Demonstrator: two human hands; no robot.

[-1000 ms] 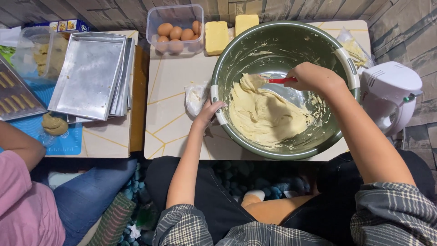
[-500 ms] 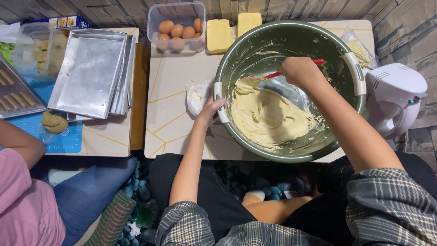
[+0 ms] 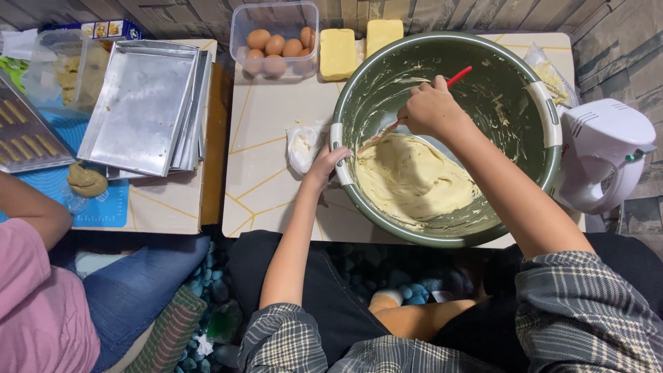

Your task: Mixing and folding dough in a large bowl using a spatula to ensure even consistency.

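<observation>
Gripping the red-handled spatula (image 3: 442,86), the right hand (image 3: 434,107) is closing its grip fully around the handle above the big green mixing bowl (image 3: 525,148), and the blade end is slanting down and left toward the pale yellow dough (image 3: 414,179). That dough is lying in a thick mass on the bottom of the bowl, toward its near left side, with smears streaking the inner wall. The left hand (image 3: 324,162) is curling its grip over the white handle (image 3: 338,153) on the bowl's left rim, fingers hooking over the edge, holding it shut there.

The bowl is sitting on the pale table (image 3: 269,179) with thin gold lines. Just left of the bowl handle a small crumpled clear bag (image 3: 302,145) is lying on the table. At the far edge a clear plastic tub of brown eggs (image 3: 275,45) is standing beside two yellow blocks of butter (image 3: 356,45). A white hand mixer (image 3: 601,162) is resting just right of the bowl.

On the neighbouring table to the left, a stack of shiny metal baking trays (image 3: 145,107) is lying flat, and a lump of brown dough (image 3: 86,181) is sitting on a blue mat (image 3: 103,204). Another person in a pink sleeve (image 3: 34,304) and jeans is sitting at lower left.
</observation>
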